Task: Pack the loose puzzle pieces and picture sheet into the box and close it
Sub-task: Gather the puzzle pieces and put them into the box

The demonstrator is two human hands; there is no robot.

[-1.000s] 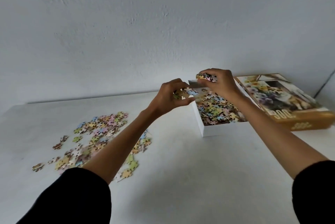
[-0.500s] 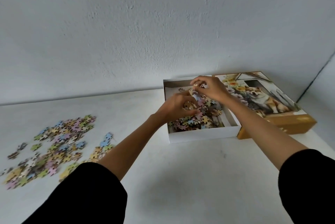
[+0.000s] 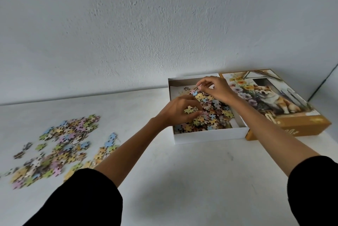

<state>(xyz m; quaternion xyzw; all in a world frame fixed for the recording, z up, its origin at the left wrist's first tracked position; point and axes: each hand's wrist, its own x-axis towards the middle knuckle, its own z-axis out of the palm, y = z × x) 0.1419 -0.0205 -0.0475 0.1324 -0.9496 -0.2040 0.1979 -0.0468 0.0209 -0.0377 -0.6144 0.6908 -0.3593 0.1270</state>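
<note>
An open white box (image 3: 210, 136) stands on the white table, heaped with pastel puzzle pieces (image 3: 212, 114). Both hands are over it. My left hand (image 3: 180, 111) rests low on the heap, fingers curled around a few pieces. My right hand (image 3: 214, 88) hovers above the far part of the heap, fingertips pinched, with pieces right under them. A scattered pile of loose puzzle pieces (image 3: 60, 145) lies on the table at the left. The box lid (image 3: 274, 103), with a dog and flowers picture and orange sides, lies right of the box. I cannot make out the picture sheet.
A pale wall rises directly behind the table and box. The bare white tabletop (image 3: 182, 180) stretches between the loose pile and the box. Black sleeves cover both upper arms at the bottom of the view.
Both hands have come down from above the box into it, onto the heap of pieces. The view has shifted, so the box and lid now sit further right.
</note>
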